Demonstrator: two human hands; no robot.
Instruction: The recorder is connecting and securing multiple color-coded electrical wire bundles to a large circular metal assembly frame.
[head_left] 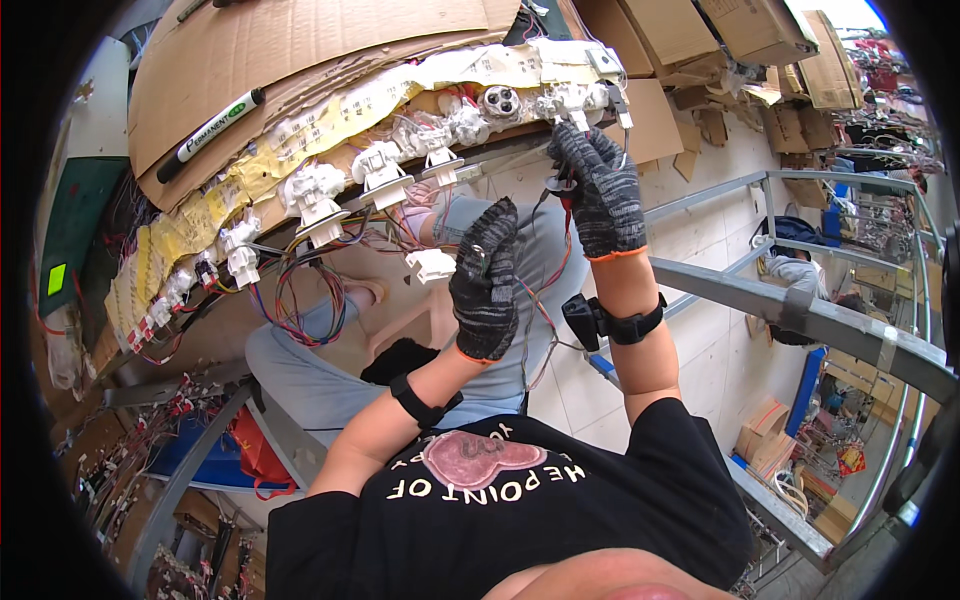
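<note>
My right hand (602, 195), in a dark grey knitted glove with an orange cuff, reaches the right end of the board. Its fingers are closed against a white plastic connector (577, 104); what they pinch is hidden. A small dark plug (560, 185) with red and dark wires hangs beside that palm. My left hand (485, 285), gloved alike, is lower and nearer, its fingers curled together around something too small to make out. Thin wires (543, 300) run between the hands and down. Left of this hand hangs a loose white connector (430, 265).
A cardboard-covered board (330, 50) with yellowed label tape (340, 105) carries several white connector holders (380, 170). A marker (212, 135) lies on it. Bundled coloured wires (300, 310) hang below its edge. Grey metal rails (800, 310) cross at right. Cardboard boxes (660, 35) stand behind.
</note>
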